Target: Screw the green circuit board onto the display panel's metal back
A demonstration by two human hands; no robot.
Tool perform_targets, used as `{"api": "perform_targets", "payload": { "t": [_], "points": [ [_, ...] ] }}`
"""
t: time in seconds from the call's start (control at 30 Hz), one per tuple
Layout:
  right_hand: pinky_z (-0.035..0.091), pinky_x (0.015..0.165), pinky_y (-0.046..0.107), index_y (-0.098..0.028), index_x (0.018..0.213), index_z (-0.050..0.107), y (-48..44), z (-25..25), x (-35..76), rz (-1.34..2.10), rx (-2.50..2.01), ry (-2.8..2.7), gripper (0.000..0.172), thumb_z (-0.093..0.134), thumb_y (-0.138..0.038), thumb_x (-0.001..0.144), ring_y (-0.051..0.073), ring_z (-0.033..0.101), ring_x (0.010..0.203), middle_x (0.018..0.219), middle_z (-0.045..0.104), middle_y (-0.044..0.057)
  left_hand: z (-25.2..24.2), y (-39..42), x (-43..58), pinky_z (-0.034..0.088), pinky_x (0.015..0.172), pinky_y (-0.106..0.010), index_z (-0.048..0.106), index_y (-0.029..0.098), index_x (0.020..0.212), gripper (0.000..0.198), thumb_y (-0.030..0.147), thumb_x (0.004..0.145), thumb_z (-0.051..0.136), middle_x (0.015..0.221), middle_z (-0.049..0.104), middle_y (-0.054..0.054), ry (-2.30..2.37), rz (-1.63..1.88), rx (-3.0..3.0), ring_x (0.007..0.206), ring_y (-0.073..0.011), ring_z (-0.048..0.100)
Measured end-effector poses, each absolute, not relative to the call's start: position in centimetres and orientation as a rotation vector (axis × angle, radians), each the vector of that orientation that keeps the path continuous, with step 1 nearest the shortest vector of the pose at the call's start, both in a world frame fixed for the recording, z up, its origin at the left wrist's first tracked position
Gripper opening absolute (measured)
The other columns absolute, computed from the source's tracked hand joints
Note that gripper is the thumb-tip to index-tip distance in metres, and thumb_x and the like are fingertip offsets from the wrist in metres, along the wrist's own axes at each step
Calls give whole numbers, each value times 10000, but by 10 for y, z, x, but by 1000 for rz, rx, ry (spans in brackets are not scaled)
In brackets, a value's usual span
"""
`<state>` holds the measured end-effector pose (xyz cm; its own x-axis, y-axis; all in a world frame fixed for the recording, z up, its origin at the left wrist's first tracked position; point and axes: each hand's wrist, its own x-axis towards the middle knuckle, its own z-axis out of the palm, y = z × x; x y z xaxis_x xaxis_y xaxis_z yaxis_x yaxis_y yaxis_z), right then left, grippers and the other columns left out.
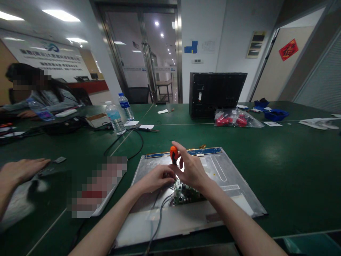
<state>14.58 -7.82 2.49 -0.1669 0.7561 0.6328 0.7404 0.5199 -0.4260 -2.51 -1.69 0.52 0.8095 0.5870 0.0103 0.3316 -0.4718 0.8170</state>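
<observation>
A flat silver display panel point(229, 177) lies face down on the green table in front of me. A small green circuit board point(185, 193) sits on its back with grey cables running toward me. My right hand point(190, 167) is closed on the orange handle of a screwdriver point(173, 153), held upright over the board. My left hand point(157, 177) is closed, its fingertips pinched at the screwdriver's lower shaft beside the board. What the tip touches is hidden by my hands.
Another person's hand point(22, 170) rests on the table at the left, and a seated person point(34, 92) is at the far left. Two water bottles point(115, 117), black cables point(133, 142), a black case point(217, 94), a bag of red parts point(234, 119) and blue items point(274, 113) stand farther back.
</observation>
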Motion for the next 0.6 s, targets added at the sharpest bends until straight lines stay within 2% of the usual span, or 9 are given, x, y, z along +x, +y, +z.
{"api": "perform_targets", "payload": {
  "t": [0.17,0.4,0.6],
  "points": [
    [443,566,273,-211,1464,182,-79,25,146,99,-1213,-1922,725,544,-178,837,164,638,618,922,694,44,2,-14,-26,423,662,-260,639,148,747,47,184,758,611,728,632,-1,620,382,2104,693,-156,542],
    [409,525,254,-224,1444,198,-77,23,145,36,-1229,-1897,721,578,-194,832,147,593,566,889,669,25,6,-15,-25,398,605,-240,644,149,722,71,199,760,612,664,583,22,656,365,2116,622,-134,509],
    [418,533,240,-250,1434,217,-77,25,148,58,-1135,-1807,702,571,-193,831,127,585,558,855,638,1,7,-15,-26,411,609,-238,664,153,737,71,177,741,598,664,602,18,680,355,2154,631,-138,526]
  ]
}}
